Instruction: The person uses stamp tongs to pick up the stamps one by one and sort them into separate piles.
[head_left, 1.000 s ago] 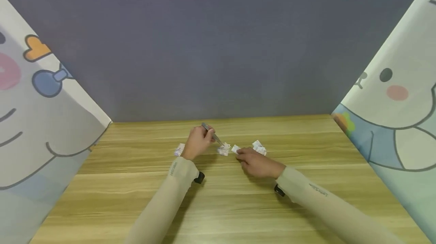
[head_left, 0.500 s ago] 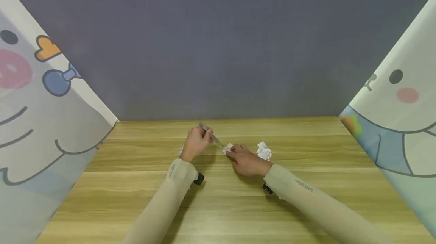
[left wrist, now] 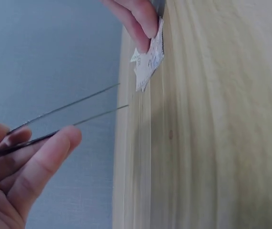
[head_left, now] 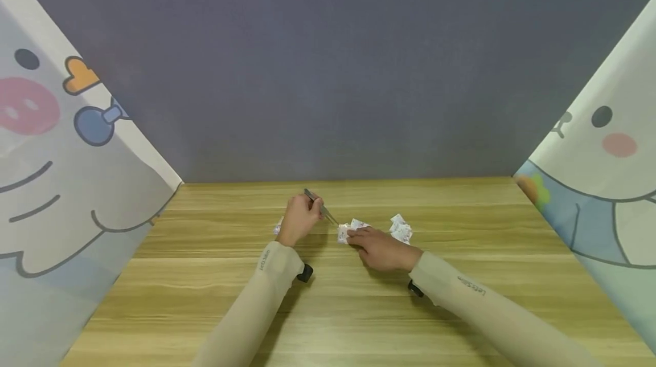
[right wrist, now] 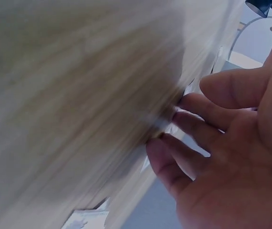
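Observation:
My left hand pinches a pair of metal tweezers above the table, its tips pointing down to the right. In the left wrist view the two tips stand apart with nothing between them. Small white printed sachets lie just beyond the tips, in the middle. The fingers of my right hand rest on these sachets and partly cover them. Seen from the right wrist, its fingers are slightly bent with the fingertips down at the table, the thumb held apart.
To the right, beyond my right hand, a small heap of similar sachets lies on the wooden table. More white sachets show partly behind my left hand. A grey panel rises at the table's far edge, with cartoon-printed panels on both sides.
My right hand has moved left with a sachet to the middle ones, then slightly back right, and the sachets under its fingers have shifted. My left hand keeps the tweezers in nearly the same place.

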Available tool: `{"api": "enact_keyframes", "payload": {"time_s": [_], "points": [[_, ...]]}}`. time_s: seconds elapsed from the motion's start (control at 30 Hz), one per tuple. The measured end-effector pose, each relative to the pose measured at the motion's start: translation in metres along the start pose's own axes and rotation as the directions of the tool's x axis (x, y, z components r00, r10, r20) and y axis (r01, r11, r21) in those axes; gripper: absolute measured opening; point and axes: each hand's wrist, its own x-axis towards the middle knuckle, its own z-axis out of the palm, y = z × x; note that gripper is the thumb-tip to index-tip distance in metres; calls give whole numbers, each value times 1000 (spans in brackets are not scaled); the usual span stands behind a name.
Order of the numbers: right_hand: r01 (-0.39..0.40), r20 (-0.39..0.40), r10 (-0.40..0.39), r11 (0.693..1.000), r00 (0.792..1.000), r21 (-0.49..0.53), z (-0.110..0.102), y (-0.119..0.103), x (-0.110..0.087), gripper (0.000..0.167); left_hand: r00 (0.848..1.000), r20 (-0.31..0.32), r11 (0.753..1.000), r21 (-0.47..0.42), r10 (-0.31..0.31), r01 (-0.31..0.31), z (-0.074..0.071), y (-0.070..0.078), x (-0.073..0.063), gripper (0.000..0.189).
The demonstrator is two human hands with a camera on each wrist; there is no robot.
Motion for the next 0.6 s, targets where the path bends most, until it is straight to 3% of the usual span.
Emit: {"api": "enact_keyframes", "payload": {"time_s": [0.27,0.47,0.6], "points": [[13,27,-13,999,1000,31,0,5,-2,42,996,-23,996,33,-83,83,5,0,6,28],[27,30,-28,999,999,33,0,7,-4,42,993,46,994,21,-105,105,7,-2,7,31],[17,36,-19,999,999,41,0,7,-4,42,994,73,996,19,-87,86,8,-3,6,32]]}}
